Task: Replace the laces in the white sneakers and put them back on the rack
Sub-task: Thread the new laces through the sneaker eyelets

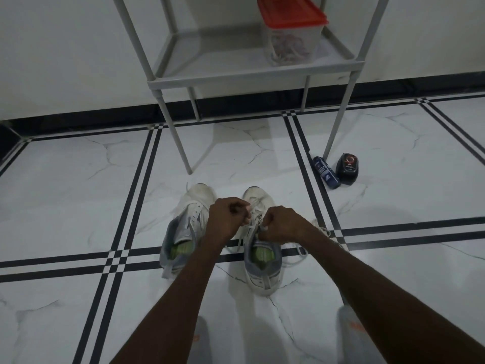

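Two white sneakers stand side by side on the tiled floor, toes pointing away from me. The left sneaker (183, 227) has bare eyelets and no lace that I can see. Over the right sneaker (262, 264) both my hands work at a white lace (256, 223). My left hand (227, 219) pinches one strand above the eyelets. My right hand (282, 223) grips the other strand near the tongue. A loose lace end (301, 254) trails on the floor to the right of that shoe.
A grey metal rack (236, 74) stands against the wall behind the shoes, with a clear box with a red lid (291, 35) holding laces on its shelf. A blue bottle (325, 172) and a black polish container (347, 169) lie by the rack's right leg.
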Demonstrator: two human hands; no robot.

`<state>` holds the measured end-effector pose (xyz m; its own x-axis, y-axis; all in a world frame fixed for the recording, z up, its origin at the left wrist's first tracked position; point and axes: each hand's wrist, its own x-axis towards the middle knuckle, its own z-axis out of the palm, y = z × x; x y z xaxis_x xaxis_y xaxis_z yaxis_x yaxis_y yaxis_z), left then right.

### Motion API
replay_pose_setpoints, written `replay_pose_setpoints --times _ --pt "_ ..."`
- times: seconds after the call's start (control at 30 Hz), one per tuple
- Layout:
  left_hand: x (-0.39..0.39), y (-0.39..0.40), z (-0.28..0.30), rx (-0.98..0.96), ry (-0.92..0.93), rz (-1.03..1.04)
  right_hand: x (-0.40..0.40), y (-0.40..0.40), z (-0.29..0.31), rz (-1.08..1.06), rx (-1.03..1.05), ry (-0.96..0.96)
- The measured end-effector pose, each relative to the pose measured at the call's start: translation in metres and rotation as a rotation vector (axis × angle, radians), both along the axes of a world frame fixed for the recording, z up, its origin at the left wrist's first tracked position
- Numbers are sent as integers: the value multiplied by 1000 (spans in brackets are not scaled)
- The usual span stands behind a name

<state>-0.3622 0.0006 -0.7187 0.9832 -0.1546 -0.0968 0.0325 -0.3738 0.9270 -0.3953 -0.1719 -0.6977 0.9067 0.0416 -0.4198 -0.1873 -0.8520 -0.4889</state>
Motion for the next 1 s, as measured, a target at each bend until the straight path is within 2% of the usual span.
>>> replay_pose_setpoints --times 0.1,0.2,0.37,0.5,0.6,1.0 --pt "-5 -1 -2 97 -27 -62 -5 3 -10 -42 -39 -119" --pt "-7 -2 0 242 -85 -129 -3 -4 -12 -114 35 -83" --pt "-14 -14 3 342 -56 -181 -10 -22 -11 -390 491 159" --pt "-16 -25 6 384 -43 -164 -13 -28 -12 -431 657 250" --pt "-17 -29 6 410 -51 -155 -14 -31 -15 -562 790 304" --pt "-12 -39 6 499 -5 -174 -12 -36 -26 -606 894 383"
